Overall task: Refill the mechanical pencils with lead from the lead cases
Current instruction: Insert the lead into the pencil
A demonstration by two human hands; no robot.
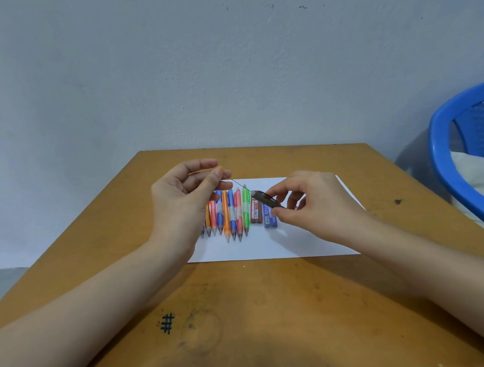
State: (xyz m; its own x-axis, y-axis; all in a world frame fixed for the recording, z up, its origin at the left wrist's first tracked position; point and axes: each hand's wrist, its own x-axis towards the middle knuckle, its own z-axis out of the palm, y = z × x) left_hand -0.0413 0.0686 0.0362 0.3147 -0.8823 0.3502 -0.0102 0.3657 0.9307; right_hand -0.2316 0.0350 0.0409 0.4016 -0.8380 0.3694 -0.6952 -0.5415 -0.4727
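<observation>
Several colourful mechanical pencils (228, 212) lie side by side, tips toward me, on a white sheet of paper (288, 242). To their right lie a red lead case (255, 210) and a blue lead case (270, 218). My right hand (315, 204) pinches a dark lead case (265, 199), held tilted above the sheet with its open end toward the left. Up and to the left of that end, my left hand (185, 194) pinches a thin lead (236, 183) between thumb and forefinger. The lead slants down toward the dark case's opening.
The paper lies on a brown wooden table (269, 308) pushed against a grey wall. A hash sign is inked on the table near me. A blue plastic chair (463, 149) with a pale cushion stands at the right.
</observation>
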